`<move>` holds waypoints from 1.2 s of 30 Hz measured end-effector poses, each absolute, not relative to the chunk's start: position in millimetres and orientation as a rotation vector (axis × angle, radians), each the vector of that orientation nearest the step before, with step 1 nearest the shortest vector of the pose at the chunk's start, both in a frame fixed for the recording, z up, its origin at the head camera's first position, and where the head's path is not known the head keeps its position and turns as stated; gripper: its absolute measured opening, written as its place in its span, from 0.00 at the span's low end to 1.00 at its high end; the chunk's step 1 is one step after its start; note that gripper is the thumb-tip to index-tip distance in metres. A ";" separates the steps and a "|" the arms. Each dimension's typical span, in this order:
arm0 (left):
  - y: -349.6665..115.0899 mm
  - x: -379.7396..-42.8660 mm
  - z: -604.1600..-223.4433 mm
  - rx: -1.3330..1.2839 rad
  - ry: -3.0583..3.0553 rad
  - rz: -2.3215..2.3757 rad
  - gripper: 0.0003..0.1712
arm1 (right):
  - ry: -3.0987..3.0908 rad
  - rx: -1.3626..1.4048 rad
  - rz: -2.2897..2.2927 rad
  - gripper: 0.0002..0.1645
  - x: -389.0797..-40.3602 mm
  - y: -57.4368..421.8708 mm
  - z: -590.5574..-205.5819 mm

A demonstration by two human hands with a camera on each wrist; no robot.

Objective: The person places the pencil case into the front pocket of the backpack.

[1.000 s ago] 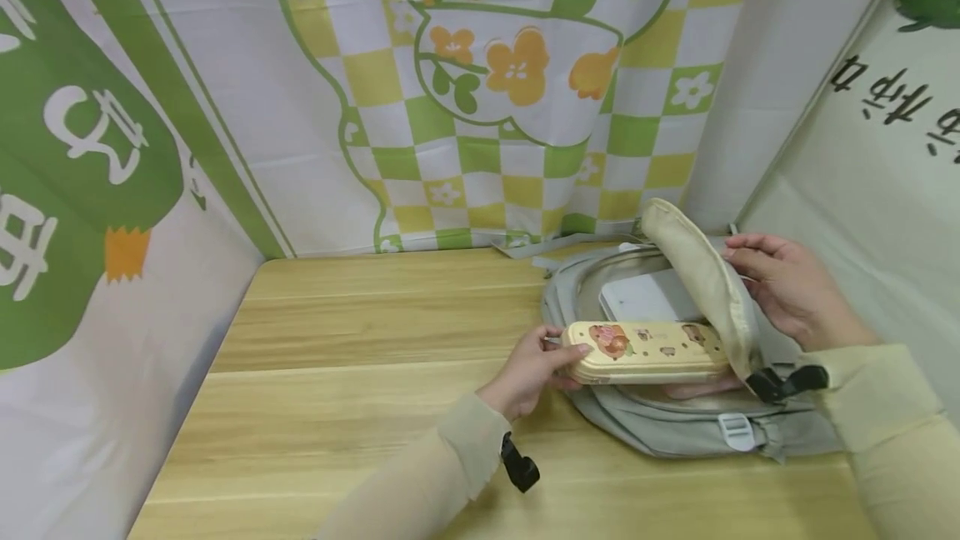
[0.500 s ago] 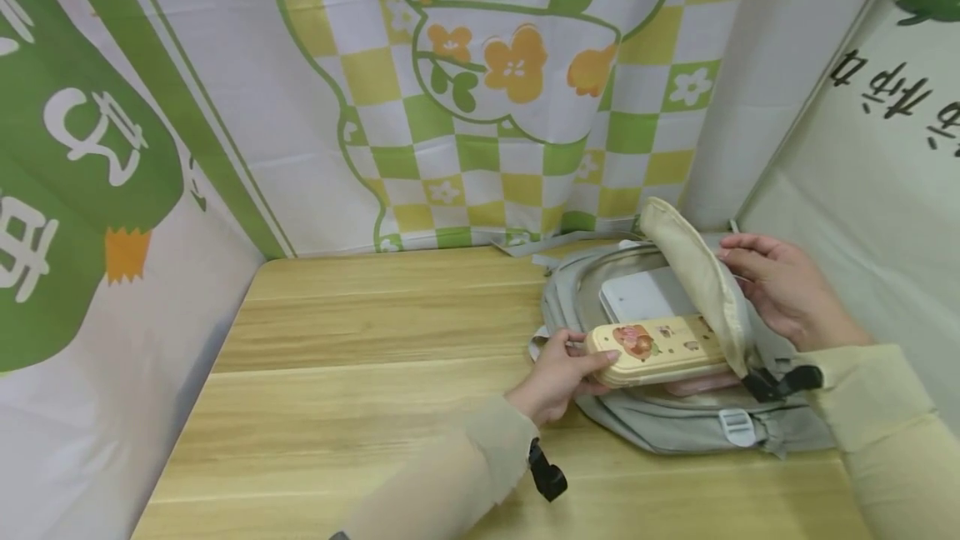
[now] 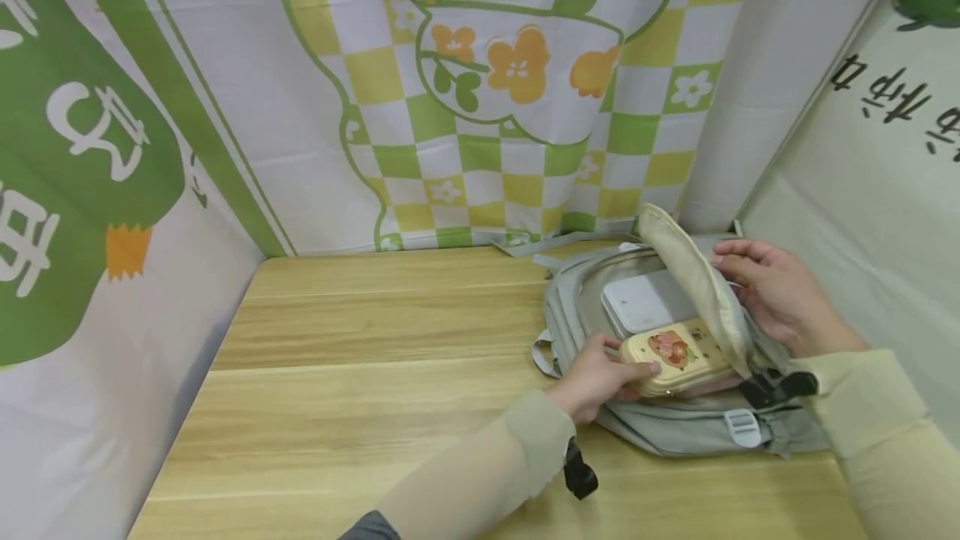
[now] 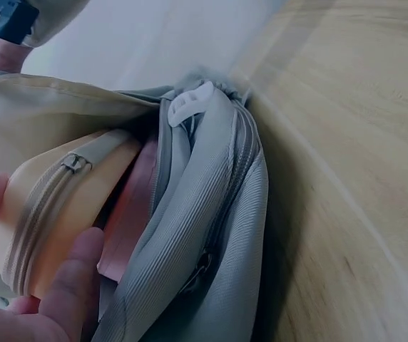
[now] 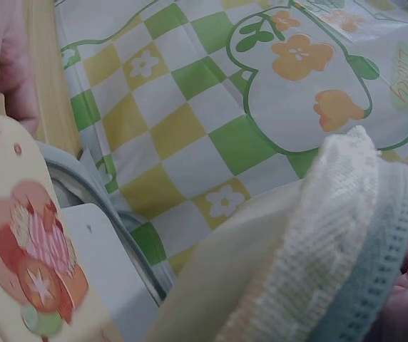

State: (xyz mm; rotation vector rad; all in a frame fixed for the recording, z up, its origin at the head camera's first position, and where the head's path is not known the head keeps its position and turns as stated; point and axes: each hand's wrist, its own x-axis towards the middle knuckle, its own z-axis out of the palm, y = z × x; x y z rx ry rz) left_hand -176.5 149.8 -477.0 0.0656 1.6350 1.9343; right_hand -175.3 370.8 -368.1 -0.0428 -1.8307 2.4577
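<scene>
My left hand (image 3: 596, 377) grips the end of a cream-yellow zipped pencil case (image 3: 675, 355) printed with a cartoon animal, thumb on top. Its far end is inside the grey backpack (image 3: 652, 432), hidden beneath the raised front flap (image 3: 693, 277). The zip and its pull show up close in the left wrist view, where fingers (image 4: 75, 285) lie along the case's side. My right hand (image 3: 780, 294) holds the flap up by its zipped edge, its fingertips partly hidden behind it. Inside the bag lie a white flat rounded object (image 3: 645, 302) and a pink item (image 4: 129, 221) beside the case.
The backpack lies on a wooden table (image 3: 337, 407), at its right side near the wall. Printed cloth hangings (image 3: 487, 148) enclose the back and sides. A strap (image 3: 543, 352) loops out at the bag's left, and a white buckle (image 3: 742, 427) sits on its front.
My left hand has moved right with the pencil case, sliding it deeper under the flap and into the backpack. The right hand keeps the flap raised, nearly in the same place.
</scene>
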 end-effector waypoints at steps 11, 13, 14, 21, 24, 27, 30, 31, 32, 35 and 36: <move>169.5 -183.7 -474.8 0.084 1.761 1.785 0.20 | -1.884 -0.005 2.422 0.14 -176.9 361.0 -376.4; 171.8 -186.3 -475.8 0.099 1.766 1.783 0.19 | -1.884 0.007 2.418 0.14 -177.1 360.4 -377.0; 172.7 -187.7 -476.3 0.104 1.768 1.787 0.19 | -1.881 0.015 2.419 0.15 -177.3 360.0 -377.0; 192.1 -185.2 -479.5 0.085 1.743 1.862 0.19 | -1.887 0.003 2.412 0.13 -175.8 362.5 -374.5; 198.0 -182.8 -481.3 0.081 1.698 1.926 0.19 | -1.898 0.002 2.416 0.14 -176.3 362.5 -374.0; 196.2 -182.5 -482.6 0.072 1.712 1.926 0.17 | -1.914 -0.009 2.409 0.10 -177.6 360.4 -375.8; 186.8 -181.9 -481.2 0.078 1.703 1.895 0.17 | -1.910 -0.028 2.413 0.10 -177.0 359.1 -378.1; 181.9 -182.2 -479.9 0.086 1.701 1.878 0.18 | -1.906 -0.029 2.417 0.10 -177.0 358.9 -378.6; 176.4 -182.8 -478.0 0.097 1.697 1.861 0.19 | -1.904 -0.031 2.423 0.11 -176.9 358.6 -378.9; 156.7 -187.9 -471.6 0.118 1.684 1.836 0.22 | -1.902 -0.029 2.448 0.13 -177.1 357.6 -379.3; 149.8 -190.8 -470.0 0.120 1.681 1.840 0.23 | -1.906 -0.029 2.452 0.14 -177.2 357.3 -379.5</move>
